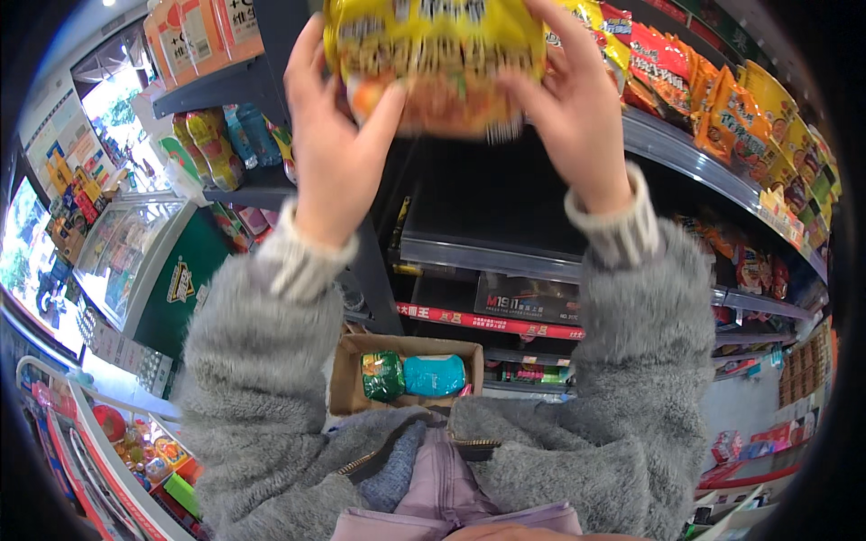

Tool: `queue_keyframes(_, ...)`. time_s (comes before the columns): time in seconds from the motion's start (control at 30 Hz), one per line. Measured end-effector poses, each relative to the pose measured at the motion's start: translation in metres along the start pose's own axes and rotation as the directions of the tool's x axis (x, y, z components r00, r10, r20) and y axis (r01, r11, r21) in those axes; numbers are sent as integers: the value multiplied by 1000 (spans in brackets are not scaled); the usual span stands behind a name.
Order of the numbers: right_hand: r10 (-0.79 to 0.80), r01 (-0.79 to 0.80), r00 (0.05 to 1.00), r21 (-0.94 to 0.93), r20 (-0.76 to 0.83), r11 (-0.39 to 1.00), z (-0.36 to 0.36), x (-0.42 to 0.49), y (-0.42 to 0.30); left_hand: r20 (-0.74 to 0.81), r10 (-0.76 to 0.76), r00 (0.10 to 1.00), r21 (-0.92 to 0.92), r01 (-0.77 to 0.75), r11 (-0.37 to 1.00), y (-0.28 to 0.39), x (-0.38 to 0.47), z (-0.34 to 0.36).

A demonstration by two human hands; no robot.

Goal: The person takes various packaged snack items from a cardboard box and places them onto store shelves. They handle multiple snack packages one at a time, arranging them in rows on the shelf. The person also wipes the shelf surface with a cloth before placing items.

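Observation:
A yellow packet of instant noodles (440, 61), blurred and cut off by the top edge of the view, is held up between both hands. My left hand (345, 135) grips its left side, thumb across the front. On its right side, my right hand (575, 108) holds it the same way. Behind and below the packet is a dark shelf (494, 196) with a clear front strip. Under that lies a black box (528, 297) with printing. Lower down, a cardboard box (342, 379) holds a green packet (383, 375) and a blue packet (434, 376).
Red and orange noodle packets (676, 74) line a curved shelf at the right. Bottles of orange drink (203, 40) stand on a shelf at upper left. A green chest freezer (179, 284) is at the left, with a display of goods (142, 453) below it.

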State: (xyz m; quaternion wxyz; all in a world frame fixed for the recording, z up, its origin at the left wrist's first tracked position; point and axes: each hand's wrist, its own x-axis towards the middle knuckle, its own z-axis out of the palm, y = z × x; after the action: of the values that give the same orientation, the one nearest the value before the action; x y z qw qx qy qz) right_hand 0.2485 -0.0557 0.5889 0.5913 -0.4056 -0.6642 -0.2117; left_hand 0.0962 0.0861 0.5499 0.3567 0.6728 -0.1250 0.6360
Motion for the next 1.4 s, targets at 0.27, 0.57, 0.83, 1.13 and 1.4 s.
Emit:
queue_keyframes(0.27,-78,86,996,-634,40,769,29,52,57,45,-95,994,637,44,769,-83,79,26)
queue_keyframes(0.57,-248,300,952,-714,180,632,17,35,82,66,-215,974,664,118,739,-112,80,24)
queue_keyframes(0.83,-237,250,961,-805,140,538,-11,28,70,-58,-175,983,580,176,796,-104,72,17)
queue_keyframes(1.13,-157,22,985,-851,-72,525,-54,20,68,81,-226,971,273,196,942,-123,80,23)
queue_keyframes(1.4,-152,30,987,-864,-54,503,-57,1,73,1,-178,984,372,165,913,-118,76,21)
